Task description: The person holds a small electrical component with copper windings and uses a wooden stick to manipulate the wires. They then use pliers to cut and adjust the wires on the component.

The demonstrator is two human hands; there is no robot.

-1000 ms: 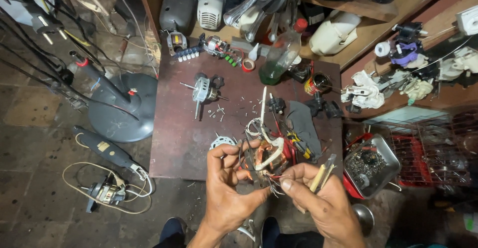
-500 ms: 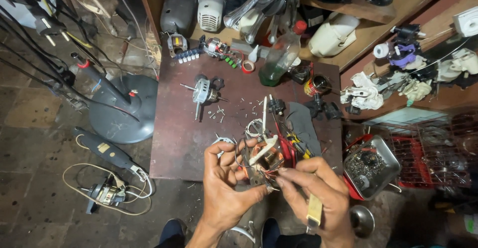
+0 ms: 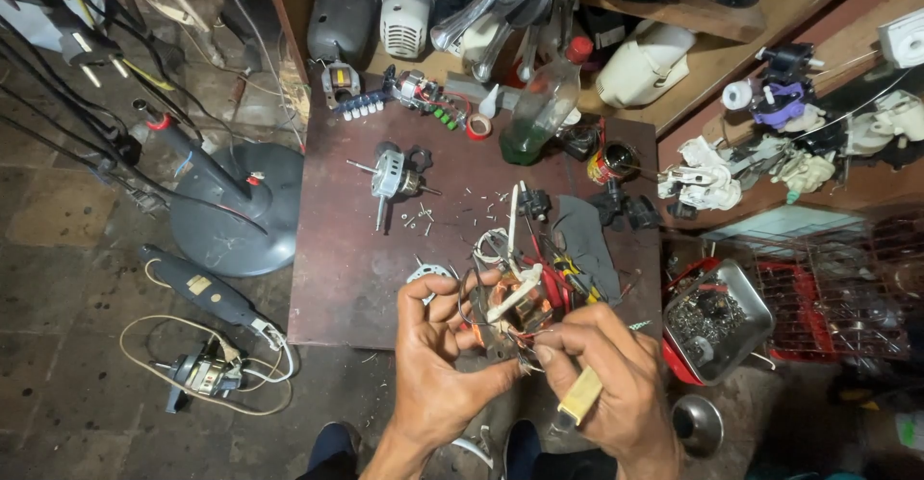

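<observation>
Copper-wound motor stator (image 3: 512,305) sits at the near edge of your dark red worktop (image 3: 346,268), cupped by your left hand (image 3: 445,364) with fingers curled around it, while at 3 o'clock your right hand (image 3: 616,384) pinches its wires and holds a wooden-handled tool (image 3: 581,395).

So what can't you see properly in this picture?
Head view only:
- The motor part with copper windings: its lower half is hidden behind the left hand and right hand.
- The tool with a pale handle: its tip is hidden among the wires.
- The loose screws on the board: too small to count.
- The metal tray: its contents are too small to identify.
</observation>
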